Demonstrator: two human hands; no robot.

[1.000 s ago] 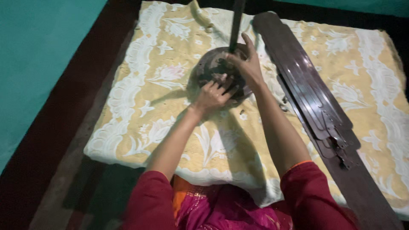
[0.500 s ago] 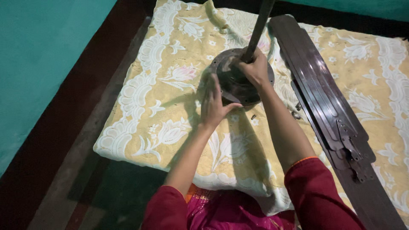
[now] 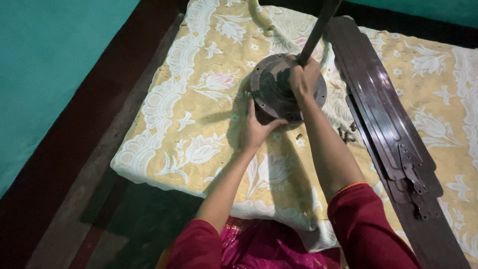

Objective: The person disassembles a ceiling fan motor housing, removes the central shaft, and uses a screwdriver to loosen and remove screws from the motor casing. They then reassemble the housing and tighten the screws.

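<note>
A round dark metal fan motor housing (image 3: 269, 84) with holes around its rim stands tilted on a yellow and white flowered cloth (image 3: 199, 124). A dark rod (image 3: 317, 27) rises from its centre toward the top of the view. My right hand (image 3: 302, 78) is wrapped around the base of the rod on top of the housing. My left hand (image 3: 256, 130) is pressed against the housing's lower near edge, fingers spread along the rim.
Dark brown fan blades (image 3: 381, 109) lie stacked to the right of the housing, their metal brackets (image 3: 413, 174) toward me. Small screws (image 3: 346, 134) lie on the cloth between housing and blades. A teal wall (image 3: 55, 65) and dark floor (image 3: 74, 164) are on the left.
My left hand slid from the top of the housing down to its near lower edge. My right hand keeps hold at the rod's base. The camera view shifted left.
</note>
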